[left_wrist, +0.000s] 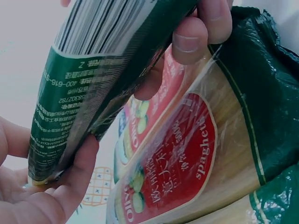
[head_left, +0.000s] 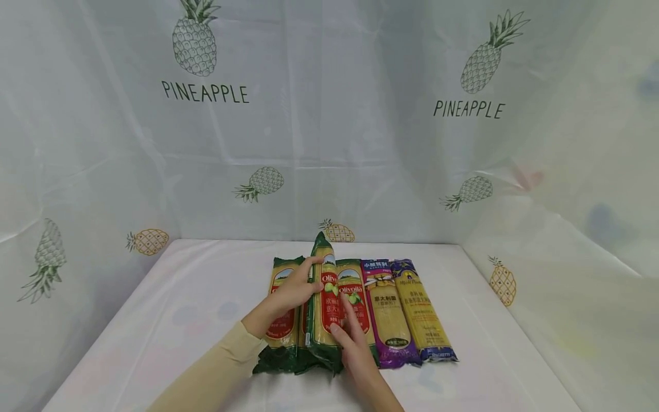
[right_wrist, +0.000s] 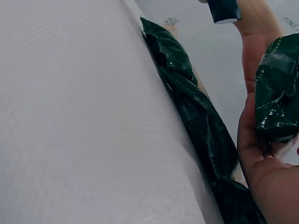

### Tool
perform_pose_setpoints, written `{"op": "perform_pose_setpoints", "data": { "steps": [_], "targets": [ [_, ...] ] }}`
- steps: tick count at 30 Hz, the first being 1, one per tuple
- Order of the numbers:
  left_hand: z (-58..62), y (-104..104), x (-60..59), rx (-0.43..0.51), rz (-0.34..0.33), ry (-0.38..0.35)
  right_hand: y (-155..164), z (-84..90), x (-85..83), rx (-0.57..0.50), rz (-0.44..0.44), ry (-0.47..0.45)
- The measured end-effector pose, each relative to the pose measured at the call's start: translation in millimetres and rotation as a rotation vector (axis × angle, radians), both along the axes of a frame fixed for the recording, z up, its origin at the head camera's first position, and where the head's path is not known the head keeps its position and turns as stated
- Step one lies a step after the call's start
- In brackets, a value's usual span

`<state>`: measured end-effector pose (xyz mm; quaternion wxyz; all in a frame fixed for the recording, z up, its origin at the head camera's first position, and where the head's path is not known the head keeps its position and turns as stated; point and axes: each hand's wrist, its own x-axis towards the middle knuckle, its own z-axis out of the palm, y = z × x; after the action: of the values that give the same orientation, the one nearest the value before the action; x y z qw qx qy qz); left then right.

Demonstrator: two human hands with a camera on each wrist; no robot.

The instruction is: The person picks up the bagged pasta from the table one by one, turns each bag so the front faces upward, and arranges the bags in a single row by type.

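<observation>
A green, gold and red pack of spaghetti [head_left: 329, 297] is raised and tilted over a row of similar packs. My left hand [head_left: 297, 286] grips its upper left side, thumb and fingers around the edge. Lower down, my right hand [head_left: 355, 346] holds its right side. The left wrist view shows the barcode side of the held spaghetti pack [left_wrist: 88, 88], with the left hand [left_wrist: 51, 196] at one end and fingertips of the right hand [left_wrist: 191, 42] at the other. In the right wrist view, the pack's dark green end [right_wrist: 280, 88] lies in the right hand [right_wrist: 271, 172].
Beneath and beside it lie a left spaghetti pack [head_left: 282, 329], partly covered by the left arm, and another Olivoila pack [head_left: 355, 294]. Further right are a purple pasta pack [head_left: 389, 315] and a yellow-blue one [head_left: 422, 312]. A white cloth [head_left: 489, 355] covers the table; a pineapple-print curtain [head_left: 329, 126] hangs behind.
</observation>
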<state>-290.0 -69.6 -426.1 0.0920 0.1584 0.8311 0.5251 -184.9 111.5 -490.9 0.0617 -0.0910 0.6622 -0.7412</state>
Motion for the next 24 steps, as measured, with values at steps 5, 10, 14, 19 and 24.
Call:
{"op": "perform_pose_setpoints", "data": {
  "steps": [5, 10, 14, 19, 24],
  "targets": [
    [1.8, -3.7, -0.9, 0.103, -0.01, -0.05, 2.9, 4.3, 1.4, -0.136, 0.037, -0.125],
    [6.3, -4.8, 0.5, 0.13, -0.034, -0.062, 4.7, 4.5, 1.8, -0.164, 0.075, -0.161],
    [7.7, -5.5, 2.1, 0.109, -0.052, -0.06, 3.8, 2.8, 1.7, -0.135, 0.074, -0.115],
    [9.3, -6.6, 3.5, 0.091, -0.059, -0.069, 1.2, -0.2, 0.1, -0.057, 0.04, -0.023],
    [8.9, -4.8, 2.6, 0.052, -0.037, -0.043, 1.2, -5.4, -0.9, -0.019, 0.029, 0.026]
  ]
}}
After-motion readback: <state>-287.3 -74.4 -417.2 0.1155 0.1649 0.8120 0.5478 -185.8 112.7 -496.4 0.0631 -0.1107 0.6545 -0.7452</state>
